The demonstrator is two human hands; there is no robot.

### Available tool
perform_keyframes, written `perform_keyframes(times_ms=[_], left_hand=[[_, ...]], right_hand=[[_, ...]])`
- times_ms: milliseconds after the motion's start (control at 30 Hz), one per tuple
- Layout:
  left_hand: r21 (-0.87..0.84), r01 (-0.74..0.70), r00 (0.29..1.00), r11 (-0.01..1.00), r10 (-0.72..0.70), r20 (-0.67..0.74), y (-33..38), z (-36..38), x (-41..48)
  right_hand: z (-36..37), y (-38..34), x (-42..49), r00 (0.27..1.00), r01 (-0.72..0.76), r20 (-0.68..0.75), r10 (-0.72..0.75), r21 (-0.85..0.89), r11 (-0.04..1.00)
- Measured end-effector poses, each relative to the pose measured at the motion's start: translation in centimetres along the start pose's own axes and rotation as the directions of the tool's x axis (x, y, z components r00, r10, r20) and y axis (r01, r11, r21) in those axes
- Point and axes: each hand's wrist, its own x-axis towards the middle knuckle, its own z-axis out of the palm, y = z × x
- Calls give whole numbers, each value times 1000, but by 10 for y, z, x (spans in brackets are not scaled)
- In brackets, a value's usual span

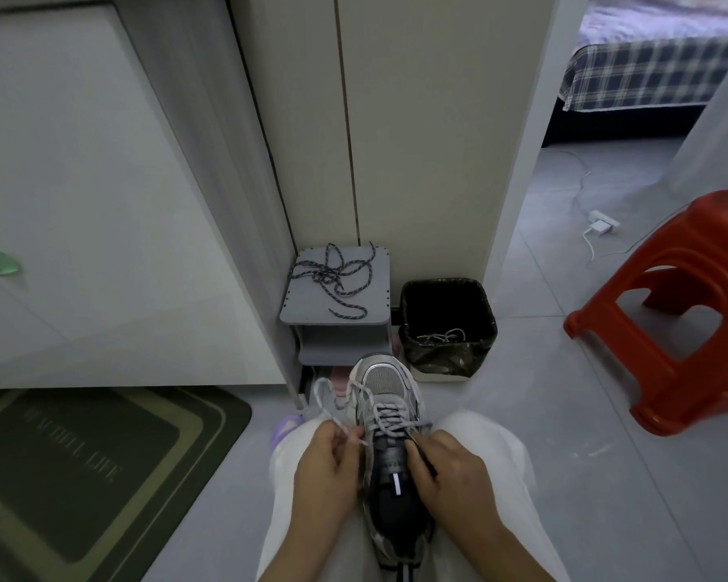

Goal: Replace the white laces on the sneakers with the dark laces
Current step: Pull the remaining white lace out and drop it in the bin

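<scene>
A grey and silver sneaker lies on my lap between my knees, toe pointing away. A white lace is threaded through its eyelets and loops out to the left. My left hand pinches a free stretch of the white lace beside the shoe. My right hand holds the shoe's right side near the tongue, fingers curled at the lace. A dark speckled lace lies tangled on top of a small grey stool straight ahead.
A black bin holding another white lace stands right of the grey stool. A red plastic stool is at the right. A green doormat lies at the left. White cabinet fills the left side.
</scene>
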Motion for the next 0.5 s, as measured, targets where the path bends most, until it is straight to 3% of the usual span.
perform_keyframes(times_ms=[167,300,433,500], left_hand=[[-274,186,982,944,-185,29,5,-1,0],[-534,300,935,791,-354,2,7,-16,9],[-337,337,939,879,-338,60,-1,-32,18],[-169,248,968,954,-250,9,-7,-37,17]], right_hand=[[0,-1,0,1000,6,-10,-6,13,1000],[-1,-2,0,1000,9,-18,-8,27,1000],[-3,-1,0,1000,2,-7,-2,48,999],[-3,-2,0,1000,-4,11,4,55,999]])
